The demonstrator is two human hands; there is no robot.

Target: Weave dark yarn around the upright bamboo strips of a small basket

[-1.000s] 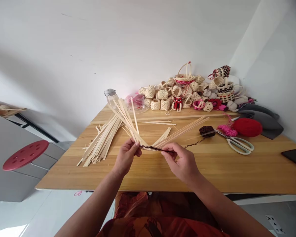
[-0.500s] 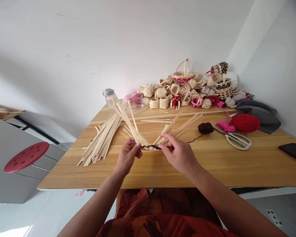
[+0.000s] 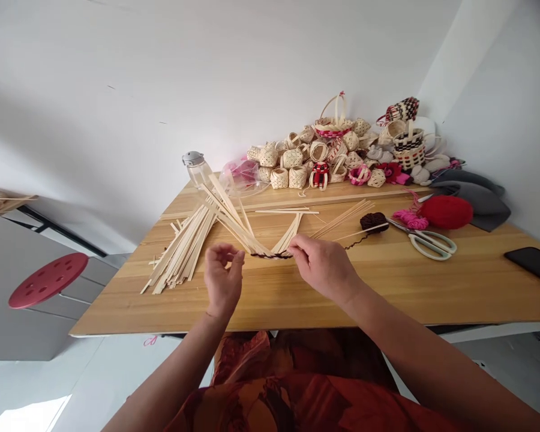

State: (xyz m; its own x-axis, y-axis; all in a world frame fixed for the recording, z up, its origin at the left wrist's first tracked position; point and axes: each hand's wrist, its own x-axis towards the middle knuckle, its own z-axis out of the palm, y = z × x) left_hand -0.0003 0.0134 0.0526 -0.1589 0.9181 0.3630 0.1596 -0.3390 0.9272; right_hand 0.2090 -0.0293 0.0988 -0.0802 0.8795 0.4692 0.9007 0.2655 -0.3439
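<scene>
Woven strip piece w/ dk yarn edge (image 3: 272,255) is over near side of bench (image 3: 270,303), btwn hands held apart: R hand (image 3: 324,264) pinches its 3 o'clock end, L hand (image 3: 222,277) is just off its 9 o'clock end, fingers loosely curled & free. From there: strip pile (image 3: 183,249) 9 o'clock, brn yarn ball (image 3: 372,219) 2, scissors (image 3: 411,234) 3, sm. baskets (image 3: 292,158) 1.

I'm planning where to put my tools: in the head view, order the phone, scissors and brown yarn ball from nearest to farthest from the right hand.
From the right hand:
1. Brown yarn ball, ahead and to the right.
2. Scissors, further right, past the ball.
3. Phone, farthest right.
</scene>
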